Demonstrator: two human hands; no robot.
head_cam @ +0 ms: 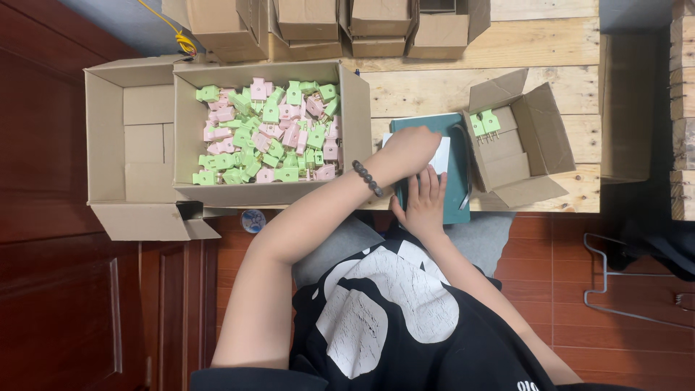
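Head view is showing the left hand (411, 150) curling over a white card (436, 155) on a teal book (455, 174), the right hand (423, 199) pressing flat beside it. Grip's hidden, so can't tell how firm; the card could be slipping off. Big box of pink and green plugs (269, 130) is crowding the left elbow, small box (514, 141) sitting right.

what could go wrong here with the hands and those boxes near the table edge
The small open box sits near the table edge, so a nudge from the right hand might tip out the green plugs. The left hand covers the white sheet, hiding the work.
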